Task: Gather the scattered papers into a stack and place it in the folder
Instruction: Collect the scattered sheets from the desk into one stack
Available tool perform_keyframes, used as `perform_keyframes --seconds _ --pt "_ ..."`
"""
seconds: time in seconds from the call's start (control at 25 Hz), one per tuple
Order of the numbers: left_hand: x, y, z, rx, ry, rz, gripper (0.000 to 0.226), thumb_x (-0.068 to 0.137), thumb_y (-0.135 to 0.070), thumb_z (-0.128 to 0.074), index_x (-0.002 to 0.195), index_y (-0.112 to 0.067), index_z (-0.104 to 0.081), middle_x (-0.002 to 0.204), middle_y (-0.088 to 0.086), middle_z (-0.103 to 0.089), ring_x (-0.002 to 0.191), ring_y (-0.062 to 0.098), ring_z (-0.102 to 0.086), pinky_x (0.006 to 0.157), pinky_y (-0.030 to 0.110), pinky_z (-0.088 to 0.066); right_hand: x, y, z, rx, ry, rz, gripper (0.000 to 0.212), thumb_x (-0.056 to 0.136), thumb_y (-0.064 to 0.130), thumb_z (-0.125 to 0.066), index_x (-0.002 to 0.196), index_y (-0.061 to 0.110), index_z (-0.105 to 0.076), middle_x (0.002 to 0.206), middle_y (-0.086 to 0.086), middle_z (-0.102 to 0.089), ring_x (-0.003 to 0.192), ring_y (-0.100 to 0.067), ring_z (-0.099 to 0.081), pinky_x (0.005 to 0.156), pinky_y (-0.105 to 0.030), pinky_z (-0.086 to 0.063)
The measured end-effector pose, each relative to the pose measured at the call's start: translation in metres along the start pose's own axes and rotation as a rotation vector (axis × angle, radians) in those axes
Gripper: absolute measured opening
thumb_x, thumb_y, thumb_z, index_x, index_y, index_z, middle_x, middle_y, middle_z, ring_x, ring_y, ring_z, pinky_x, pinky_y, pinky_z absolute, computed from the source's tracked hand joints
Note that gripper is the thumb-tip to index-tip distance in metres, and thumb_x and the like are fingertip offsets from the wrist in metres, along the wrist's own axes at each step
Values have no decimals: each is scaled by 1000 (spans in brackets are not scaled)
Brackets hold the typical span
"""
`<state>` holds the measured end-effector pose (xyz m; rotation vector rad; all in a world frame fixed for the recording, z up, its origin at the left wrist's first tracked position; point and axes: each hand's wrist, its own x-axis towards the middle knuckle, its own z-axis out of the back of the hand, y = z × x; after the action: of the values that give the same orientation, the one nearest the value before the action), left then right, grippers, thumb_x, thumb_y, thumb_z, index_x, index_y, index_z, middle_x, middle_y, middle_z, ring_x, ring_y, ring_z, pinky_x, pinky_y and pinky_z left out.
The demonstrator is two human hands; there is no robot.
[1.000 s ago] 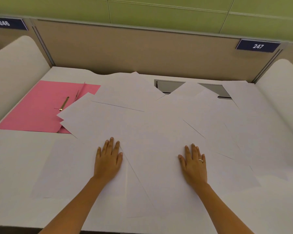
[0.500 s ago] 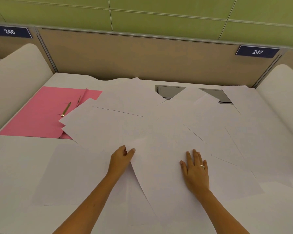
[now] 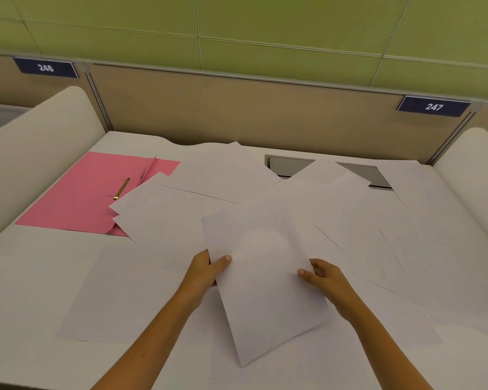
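Observation:
Several white sheets of paper (image 3: 350, 220) lie scattered and overlapping across the white desk. One sheet (image 3: 262, 282) is lifted off the pile between my hands. My left hand (image 3: 209, 270) pinches its left edge, thumb on top. My right hand (image 3: 323, 277) grips its right edge, thumb on top. An open pink folder (image 3: 79, 201) lies flat at the far left, with a gold metal fastener (image 3: 122, 188) near its spine. Papers overlap the folder's right corner.
A tan partition (image 3: 237, 114) closes the back of the desk, with white curved dividers at left (image 3: 34, 142) and right (image 3: 473, 164). A grey cable slot (image 3: 290, 166) at the back is partly covered by papers. The desk's bare front-left area (image 3: 26, 291) holds nothing.
Both hands lay flat on the papers a second ago. The left hand then pinched a sheet's edge, the right joined it, and the sheet is now raised between them.

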<state>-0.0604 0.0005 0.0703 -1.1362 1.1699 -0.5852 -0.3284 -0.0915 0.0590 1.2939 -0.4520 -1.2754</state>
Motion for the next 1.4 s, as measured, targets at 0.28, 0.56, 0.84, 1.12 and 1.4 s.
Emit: perform_keyframes --seconds 0.28,0.56,0.84,1.12,1.4 --pt "4 -1 44 47 -266 -81 14 95 -23 -52 101 -18 -63 100 3 -71 96 26 -68 73 29 -55 22 2 -18 -2 -26 59 14 87 25 -68 97 15 -69 94 -4 -75 85 -27 -72 83 -49 -58" --pt "38 6 178 920 -798 314 73 77 -43 -72 135 -16 -36 139 17 -31 125 35 -34 98 48 -39 50 17 -58 100 -86 12 10 89 15 -64 98 12 -67 99 -9 -73 90 -31 -70 81 -44 -57" --pt "47 15 219 915 -643 368 82 70 -50 -75 131 -11 -36 131 18 -44 123 36 -42 93 48 -43 65 28 -95 86 -162 -20 7 90 18 -64 96 15 -65 98 -8 -71 88 -31 -68 72 -38 -56" --pt "52 20 229 921 -608 290 65 69 -49 -77 116 -11 -53 126 12 -37 116 31 -39 86 40 -46 67 21 -111 28 -267 -26 12 92 22 -61 98 12 -65 97 -9 -70 88 -33 -67 83 -47 -55" --pt "51 15 225 1060 -540 143 66 79 -41 -71 127 -7 -41 125 17 -44 110 30 -51 87 34 -47 63 23 -120 26 -318 -13 8 93 20 -59 97 14 -63 97 -10 -69 83 -28 -65 75 -39 -51"
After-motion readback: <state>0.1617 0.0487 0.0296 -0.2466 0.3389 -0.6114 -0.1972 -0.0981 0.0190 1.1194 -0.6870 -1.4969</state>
